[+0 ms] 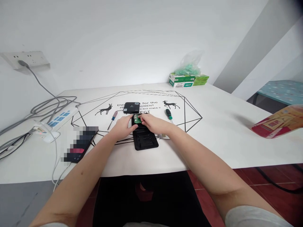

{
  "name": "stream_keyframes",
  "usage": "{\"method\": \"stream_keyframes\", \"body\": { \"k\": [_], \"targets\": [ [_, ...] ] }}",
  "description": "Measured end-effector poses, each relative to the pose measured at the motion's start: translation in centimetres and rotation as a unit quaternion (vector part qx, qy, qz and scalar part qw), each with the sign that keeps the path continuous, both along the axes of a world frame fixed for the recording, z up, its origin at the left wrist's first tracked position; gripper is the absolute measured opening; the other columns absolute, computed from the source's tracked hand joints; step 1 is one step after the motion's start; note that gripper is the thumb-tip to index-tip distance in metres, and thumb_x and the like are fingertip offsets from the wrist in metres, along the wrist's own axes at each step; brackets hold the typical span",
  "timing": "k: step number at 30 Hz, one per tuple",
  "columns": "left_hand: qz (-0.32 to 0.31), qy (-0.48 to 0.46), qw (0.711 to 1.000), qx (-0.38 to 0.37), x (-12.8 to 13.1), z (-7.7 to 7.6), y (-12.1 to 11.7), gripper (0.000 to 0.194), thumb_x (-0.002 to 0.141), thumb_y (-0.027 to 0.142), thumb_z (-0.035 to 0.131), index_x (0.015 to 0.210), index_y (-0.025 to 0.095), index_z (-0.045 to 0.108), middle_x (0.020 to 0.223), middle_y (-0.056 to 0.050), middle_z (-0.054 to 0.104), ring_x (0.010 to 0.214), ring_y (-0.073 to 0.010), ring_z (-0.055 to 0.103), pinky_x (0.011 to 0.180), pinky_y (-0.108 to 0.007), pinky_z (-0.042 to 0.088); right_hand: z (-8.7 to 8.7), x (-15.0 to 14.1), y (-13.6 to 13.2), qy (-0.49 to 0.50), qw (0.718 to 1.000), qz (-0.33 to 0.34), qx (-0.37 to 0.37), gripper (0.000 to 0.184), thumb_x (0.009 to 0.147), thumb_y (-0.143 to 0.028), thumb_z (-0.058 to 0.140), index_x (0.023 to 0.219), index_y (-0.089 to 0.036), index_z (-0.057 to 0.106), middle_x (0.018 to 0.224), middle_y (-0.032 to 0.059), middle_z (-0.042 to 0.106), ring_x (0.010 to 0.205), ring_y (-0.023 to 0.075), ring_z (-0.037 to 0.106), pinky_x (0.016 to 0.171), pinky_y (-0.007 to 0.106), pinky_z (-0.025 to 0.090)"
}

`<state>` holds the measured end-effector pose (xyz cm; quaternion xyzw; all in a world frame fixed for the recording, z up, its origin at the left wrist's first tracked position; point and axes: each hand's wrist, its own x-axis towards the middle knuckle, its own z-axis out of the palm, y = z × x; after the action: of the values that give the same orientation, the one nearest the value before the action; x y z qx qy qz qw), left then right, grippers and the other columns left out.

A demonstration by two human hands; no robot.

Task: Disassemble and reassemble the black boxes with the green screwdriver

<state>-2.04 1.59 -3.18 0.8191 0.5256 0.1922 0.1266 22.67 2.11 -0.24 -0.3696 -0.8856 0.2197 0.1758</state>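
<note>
one board between left hand and right hand

hands: two, both bare. left hand, thumb and fingers along the left side of the board; right hand, fingers bent at its right side. at or against the edges; cannot tell, for either, a firm grasp from a light touch.

board: one, green with pale connectors, near the middle of the table. just nearer than the board, one black cover, ribbed inside. just beyond it, one black box with two labels.

screwdrivers: two in all. left of the board, one pink-and-blue screwdriver; right of the board, one green screwdriver.

left of the board and nearer, one phone. well left, one power strip. far beyond to the right, several green-and-white boxes, exact count uncertain, under one clear bag. far right, one red-and-yellow packet.

surface: around the board, one white table, printed with black lines, lettering and two deer, one on each side beyond the board.

room: beyond the board, white wall; far left on it, one socket with one grey plug in; far right, one blue-topped table; below and right, red tiled floor.
</note>
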Motion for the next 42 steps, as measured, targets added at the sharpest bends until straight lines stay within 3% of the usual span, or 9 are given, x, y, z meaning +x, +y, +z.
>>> {"method": "stream_keyframes", "body": {
  "k": [6, 11, 18, 20, 24, 28, 32, 36, 42],
  "targets": [
    [-0.028, -0.011, 1.0, -0.003, -0.3, -0.3, 0.4, 0.066, 0.098, 0.058, 0.066, 0.151, 0.018, 0.062, 0.15, -0.018, 0.07, 0.141, -0.0404, 0.064, 0.119, -0.055, 0.05, -0.9, -0.7, 0.1, 0.001, 1.0, 0.019, 0.013, 0.014, 0.104, -0.015, 0.042, 0.095, -0.024, 0.047, 0.109, 0.0131, 0.067, 0.101, 0.028, 0.055, 0.093, 0.044, 0.048],
    [-0.024, -0.002, 1.0, 0.001, -0.1, 0.1, 0.1, 0.053, 0.102, 0.056, 0.059, 0.14, 0.021, 0.068, 0.142, -0.016, 0.074, 0.135, -0.0405, 0.067, 0.113, -0.055, 0.052, -1.4, -0.8, 0.6, -0.008, 0.999, 0.017, 0.026, 0.015, 0.105, -0.015, 0.043, 0.094, -0.024, 0.048, 0.106, 0.0111, 0.066, 0.099, 0.0273, 0.055, 0.092, 0.041, 0.046],
    [-0.044, 0.002, 0.999, 0.0, 0.0, 0.1, 0.2, 0.045, 0.103, 0.054, 0.056, 0.13, 0.021, 0.07, 0.14, -0.015, 0.074, 0.132, -0.0383, 0.067, 0.115, -0.056, 0.052, -0.6, -0.6, 0.4, -0.018, 0.999, 0.017, 0.031, 0.009, 0.104, -0.017, 0.05, 0.098, -0.023, 0.053, 0.11, 0.0106, 0.068, 0.103, 0.0268, 0.058, 0.092, 0.04, 0.047],
    [-0.041, -0.001, 0.999, -0.002, -0.1, 0.0, 0.2, 0.045, 0.102, 0.053, 0.057, 0.132, 0.021, 0.069, 0.141, -0.015, 0.073, 0.132, -0.0376, 0.067, 0.116, -0.055, 0.051, -0.1, -0.1, 0.3, -0.045, 0.999, -0.011, 0.028, 0.004, 0.104, -0.024, 0.058, 0.102, -0.022, 0.056, 0.121, 0.0135, 0.068, 0.114, 0.0297, 0.061, 0.098, 0.042, 0.049],
    [-0.032, 0.003, 0.999, -0.007, -0.1, 0.0, 0.2, 0.047, 0.101, 0.052, 0.058, 0.136, 0.021, 0.068, 0.144, -0.016, 0.072, 0.136, -0.0379, 0.066, 0.118, -0.055, 0.051, 1.0, 1.1, 0.5, -0.122, 0.985, -0.124, -0.007, 0.033, 0.102, -0.045, 0.07, 0.119, -0.019, 0.062, 0.137, 0.0197, 0.068, 0.123, 0.0355, 0.066, 0.098, 0.043, 0.052],
    [-0.024, 0.009, 1.0, -0.006, -0.1, 0.0, 0.1, 0.051, 0.101, 0.051, 0.06, 0.141, 0.02, 0.066, 0.147, -0.016, 0.071, 0.138, -0.0383, 0.065, 0.119, -0.056, 0.049, 1.7, 1.7, 0.9, -0.161, 0.968, -0.182, -0.067, 0.045, 0.095, -0.053, 0.079, 0.12, -0.018, 0.067, 0.126, 0.0184, 0.078, 0.106, 0.0324, 0.075, 0.081, 0.037, 0.054],
    [-0.001, 0.003, 1.0, -0.017, 0.0, 0.0, -0.1, 0.059, 0.1, 0.051, 0.063, 0.15, 0.019, 0.061, 0.154, -0.017, 0.068, 0.145, -0.0391, 0.061, 0.123, -0.056, 0.047, 2.3, 1.4, 0.8, -0.179, 0.964, -0.182, -0.078, 0.031, 0.093, -0.047, 0.081, 0.102, -0.018, 0.075, 0.108, 0.0144, 0.082, 0.091, 0.028, 0.075, 0.069, 0.034, 0.05],
    [0.008, -0.008, 1.0, -0.028, 0.2, 0.1, -0.2, 0.06, 0.099, 0.049, 0.064, 0.15, 0.018, 0.061, 0.155, -0.017, 0.067, 0.145, -0.0387, 0.061, 0.122, -0.055, 0.047, 2.8, 1.1, 0.3, -0.202, 0.963, -0.166, -0.067, 0.023, 0.095, -0.04, 0.075, 0.088, -0.018, 0.077, 0.091, 0.0108, 0.08, 0.08, 0.0234, 0.071, 0.063, 0.032, 0.044],
    [-0.012, -0.009, 1.0, -0.013, 0.2, 0.3, -0.2, 0.053, 0.099, 0.046, 0.059, 0.144, 0.019, 0.065, 0.15, -0.016, 0.07, 0.139, -0.0383, 0.065, 0.121, -0.055, 0.049, 2.8, 1.1, 0.0, -0.241, 0.964, -0.109, 0.003, 0.022, 0.098, -0.026, 0.062, 0.086, -0.017, 0.078, 0.088, 0.0134, 0.079, 0.078, 0.0243, 0.07, 0.064, 0.033, 0.041]
  ]
}}
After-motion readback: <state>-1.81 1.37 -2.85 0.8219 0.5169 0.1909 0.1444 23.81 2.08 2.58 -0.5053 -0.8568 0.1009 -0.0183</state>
